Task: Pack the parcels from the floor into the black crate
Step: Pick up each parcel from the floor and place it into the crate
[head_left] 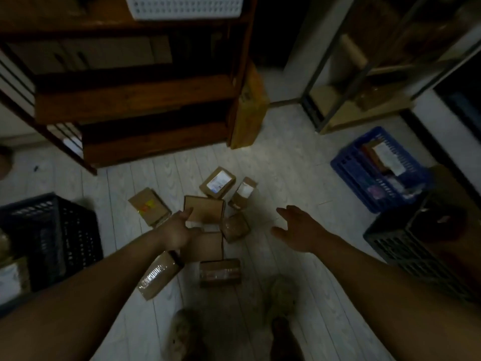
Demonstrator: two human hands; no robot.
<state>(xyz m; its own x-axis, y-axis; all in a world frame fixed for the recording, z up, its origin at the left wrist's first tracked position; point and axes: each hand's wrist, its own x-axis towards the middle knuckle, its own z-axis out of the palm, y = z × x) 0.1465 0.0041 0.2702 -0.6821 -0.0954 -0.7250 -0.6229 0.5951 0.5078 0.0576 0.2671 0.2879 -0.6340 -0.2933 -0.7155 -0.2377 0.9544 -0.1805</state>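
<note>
The parcels are small cardboard boxes, brown and matt, and they lie in a loose group on the pale floor point(286, 157), which has a wood-plank pattern. One box point(218, 182) at the far side has a white label on top, and a narrow one point(243, 192) beside it has a label too. A flat box point(149, 206) at the left carries a yellow and red sticker. Two boxes nearer the feet, one point(158, 276) long and one point(220, 272) squarer, are wrapped in shiny clear tape. The left hand point(179, 227) is above the middle of the group, fingers spread and thumb out, over a plain flat box point(204, 209); I cannot tell if it touches this box, and it does not grasp anything. The right hand point(299, 227) is open with fingers spread, empty, over bare floor just to the right of the parcels. A black plastic crate point(421, 246) with lattice walls stands at the right, well apart from the parcels, and another dark lattice crate point(52, 235) stands at the left. A blue crate point(374, 170) with some items is behind the right one. A dark wooden shelf point(135, 100) stands behind the parcels.
</note>
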